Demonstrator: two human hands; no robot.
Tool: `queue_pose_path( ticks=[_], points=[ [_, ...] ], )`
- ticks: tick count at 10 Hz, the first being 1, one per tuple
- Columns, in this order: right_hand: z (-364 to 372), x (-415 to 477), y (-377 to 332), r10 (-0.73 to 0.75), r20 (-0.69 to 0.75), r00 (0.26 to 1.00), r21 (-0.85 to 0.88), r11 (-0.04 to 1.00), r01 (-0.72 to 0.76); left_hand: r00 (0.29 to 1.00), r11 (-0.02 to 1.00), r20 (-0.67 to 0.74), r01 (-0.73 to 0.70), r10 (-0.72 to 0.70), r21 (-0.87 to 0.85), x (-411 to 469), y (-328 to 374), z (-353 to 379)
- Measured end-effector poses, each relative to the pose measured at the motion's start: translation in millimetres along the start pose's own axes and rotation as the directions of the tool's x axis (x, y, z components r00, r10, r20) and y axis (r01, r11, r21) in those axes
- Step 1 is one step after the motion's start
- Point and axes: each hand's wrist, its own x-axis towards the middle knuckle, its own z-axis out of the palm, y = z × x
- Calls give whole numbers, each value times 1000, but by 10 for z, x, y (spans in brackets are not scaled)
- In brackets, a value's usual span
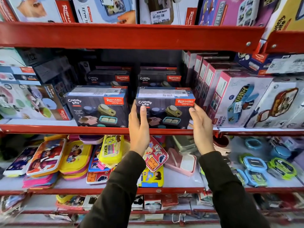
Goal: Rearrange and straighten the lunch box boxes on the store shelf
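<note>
Two dark "Crunchy bite" lunch box boxes stand side by side at the front of the middle red shelf (98,130). The right box (166,107) is held between my hands. My left hand (139,127) grips its left edge, thumb on the front face. My right hand (201,127) presses its right edge with fingers spread. The left box (97,106) stands free, turned slightly. Behind them, two more of the same boxes (108,78) (159,78) sit deeper on the shelf.
Pink boxes (230,96) stand in a row right of the held box, touching my right hand's side. A pale box (31,102) lies at the left. The upper shelf lip (131,35) hangs overhead. Loose flat lunch boxes (74,155) fill the shelf below.
</note>
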Motion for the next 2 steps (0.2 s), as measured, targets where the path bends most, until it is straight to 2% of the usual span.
queue_pose_path(
  ticks=[2],
  points=[
    [17, -35, -66, -27, -19, 999, 5, 1000, 28, 998, 998, 38, 51, -50, -28, 3, 16, -11]
  ],
)
